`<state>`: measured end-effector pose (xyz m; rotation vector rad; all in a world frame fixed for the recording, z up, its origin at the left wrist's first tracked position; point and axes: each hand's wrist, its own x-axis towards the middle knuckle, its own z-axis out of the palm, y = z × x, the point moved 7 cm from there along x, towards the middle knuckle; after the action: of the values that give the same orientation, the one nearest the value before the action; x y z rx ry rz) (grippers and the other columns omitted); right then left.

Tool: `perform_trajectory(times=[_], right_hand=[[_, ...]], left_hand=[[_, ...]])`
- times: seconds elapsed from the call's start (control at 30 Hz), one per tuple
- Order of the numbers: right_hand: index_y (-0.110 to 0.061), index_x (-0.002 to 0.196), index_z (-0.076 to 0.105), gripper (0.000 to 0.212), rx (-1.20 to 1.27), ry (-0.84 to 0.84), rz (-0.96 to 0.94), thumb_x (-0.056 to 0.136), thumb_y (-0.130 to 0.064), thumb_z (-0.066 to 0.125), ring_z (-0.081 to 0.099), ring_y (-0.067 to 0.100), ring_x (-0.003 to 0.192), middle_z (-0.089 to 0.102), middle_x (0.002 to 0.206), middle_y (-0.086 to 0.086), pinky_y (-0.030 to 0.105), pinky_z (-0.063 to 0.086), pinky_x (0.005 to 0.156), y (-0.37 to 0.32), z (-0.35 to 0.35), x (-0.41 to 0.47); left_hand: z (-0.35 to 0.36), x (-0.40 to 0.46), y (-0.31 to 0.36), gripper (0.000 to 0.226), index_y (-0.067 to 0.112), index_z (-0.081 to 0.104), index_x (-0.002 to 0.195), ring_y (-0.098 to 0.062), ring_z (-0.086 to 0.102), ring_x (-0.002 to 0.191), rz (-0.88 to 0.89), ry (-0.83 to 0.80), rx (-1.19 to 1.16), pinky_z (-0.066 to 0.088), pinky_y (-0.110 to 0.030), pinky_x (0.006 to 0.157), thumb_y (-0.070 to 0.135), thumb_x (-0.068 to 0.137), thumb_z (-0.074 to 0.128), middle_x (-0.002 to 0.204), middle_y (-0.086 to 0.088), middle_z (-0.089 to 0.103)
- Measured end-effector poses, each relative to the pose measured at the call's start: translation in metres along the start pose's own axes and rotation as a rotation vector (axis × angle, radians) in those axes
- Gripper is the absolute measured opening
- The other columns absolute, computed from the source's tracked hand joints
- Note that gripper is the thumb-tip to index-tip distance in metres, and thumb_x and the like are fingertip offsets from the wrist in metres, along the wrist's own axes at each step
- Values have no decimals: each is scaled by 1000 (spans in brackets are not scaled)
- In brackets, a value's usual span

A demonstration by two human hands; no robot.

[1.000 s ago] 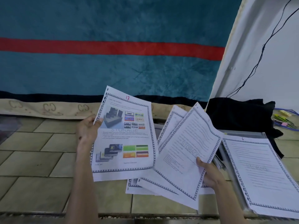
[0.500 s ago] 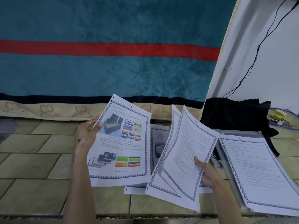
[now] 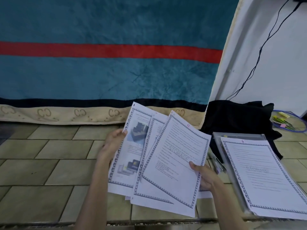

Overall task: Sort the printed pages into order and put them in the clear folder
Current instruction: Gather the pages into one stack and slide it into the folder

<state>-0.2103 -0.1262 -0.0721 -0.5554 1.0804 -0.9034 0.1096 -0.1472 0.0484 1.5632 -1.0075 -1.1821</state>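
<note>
My left hand (image 3: 113,145) grips the left edge of a printed page with colour pictures (image 3: 128,151), held up above the floor. My right hand (image 3: 206,176) holds a fan of text pages; the top one (image 3: 176,163) carries a "STORAGE" watermark and a red number at its top. These overlap the picture page. To the right on the floor lies the clear folder (image 3: 239,135) with a page marked 6 (image 3: 259,173) on top of it.
A teal blanket with a red stripe (image 3: 108,50) hangs behind. A black cloth (image 3: 235,117) lies by the white wall, with a black cable (image 3: 259,53) above it. Coloured pens and a blue loop (image 3: 285,122) sit far right. The floor is tiled (image 3: 49,163).
My two hands have come together: the picture page has slid right behind the text pages, which now cover most of it. The view has shifted slightly.
</note>
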Motion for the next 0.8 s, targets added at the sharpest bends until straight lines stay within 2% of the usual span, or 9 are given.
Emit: perform_trajectory(times=[0.2,0.27,0.37,0.43,0.5,0.6,0.63,0.73,0.8], right_hand=[[-6,125,56,48,0,-73,-42,78,-13,64,60,33,114,64,123,14,49,52,90,-13,20,-3],[-5,124,57,55,-76,27,-32,71,-15,72,63,34,109,65,120,16,51,53,88,-17,5,-2],[-8,129,52,83,-236,234,-55,56,-24,89,63,35,107,64,121,14,59,47,93,-11,-53,15],[-8,129,53,75,-276,323,-57,62,-19,85,62,36,108,64,120,14,59,45,96,-3,-79,22],[-6,130,53,63,-291,368,-26,72,-13,78,60,37,109,63,122,16,57,45,97,-7,-63,5],[-2,131,48,51,-288,370,-15,84,-7,67,55,37,116,57,128,17,44,44,97,-10,-47,-3],[0,132,46,51,-301,376,-6,86,-6,65,53,38,119,55,129,18,41,43,93,-10,-48,-1],[1,133,44,56,-318,391,0,84,-11,68,51,36,121,54,133,16,43,40,98,-11,-47,0],[1,129,49,53,-323,386,2,82,-12,70,55,34,115,58,128,14,40,43,93,-8,-46,3]], left_hand=[[70,0,-31,15,5,67,101,-20,68,66,-178,-189,-126,57,-34,69,12,91,58,82,-9,74],[82,-1,-35,16,8,67,92,-17,66,64,-178,-225,-155,56,-28,61,19,93,55,78,-7,72],[61,15,-39,25,14,63,89,-23,62,83,-21,51,57,46,-30,71,37,89,53,94,-10,66],[37,12,-36,27,7,62,109,-30,58,109,40,332,387,43,-32,88,25,90,55,114,-17,63],[33,7,-42,39,-4,51,121,-34,52,117,-61,340,435,41,-32,86,22,92,55,124,-22,57],[42,10,-56,32,-9,58,95,-23,57,92,-157,191,394,40,-28,69,22,91,59,91,-18,63],[40,11,-56,28,-7,62,96,-19,55,85,-150,180,388,42,-27,66,21,91,59,89,-16,65],[13,10,-40,28,1,66,110,-28,61,91,-109,303,409,42,-24,67,20,93,54,110,-19,67],[-17,12,-24,27,-1,66,107,-36,60,97,-42,432,393,43,-32,76,20,93,55,107,-25,65]])
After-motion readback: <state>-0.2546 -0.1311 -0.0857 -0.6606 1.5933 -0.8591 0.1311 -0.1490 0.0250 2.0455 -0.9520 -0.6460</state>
